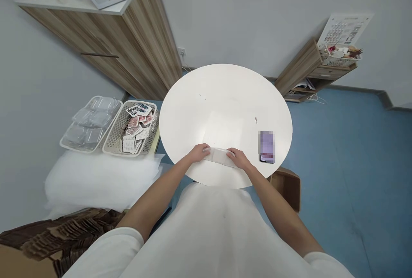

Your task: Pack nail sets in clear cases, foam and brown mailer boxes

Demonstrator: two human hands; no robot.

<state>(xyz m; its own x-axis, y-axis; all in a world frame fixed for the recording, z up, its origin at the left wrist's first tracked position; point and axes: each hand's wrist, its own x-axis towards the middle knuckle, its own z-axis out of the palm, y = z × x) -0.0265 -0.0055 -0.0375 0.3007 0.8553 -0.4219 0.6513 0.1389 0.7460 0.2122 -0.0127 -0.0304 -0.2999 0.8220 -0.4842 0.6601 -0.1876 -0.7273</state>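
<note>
Over the near part of the round white table point(225, 98), my two hands hold a flat, whitish, see-through packet point(219, 156) by its ends. My left hand point(198, 152) is closed on its left end, thumb toward the middle. At the right end, my right hand point(238, 158) grips it in the same way. The packet looks like clear plastic or thin foam wrap; what is inside it, if anything, cannot be made out. To the right of my right hand lies a phone point(267, 147), its screen blurred out.
Left of the table are a basket point(109, 147) of printed cards and a basket point(66, 143) of clear plastic boxes. White foam sheets point(103, 181) and folded brown cardboard point(80, 235) lie nearer. A brown box point(289, 188) stands below right. Wooden cabinets point(148, 33) rise behind.
</note>
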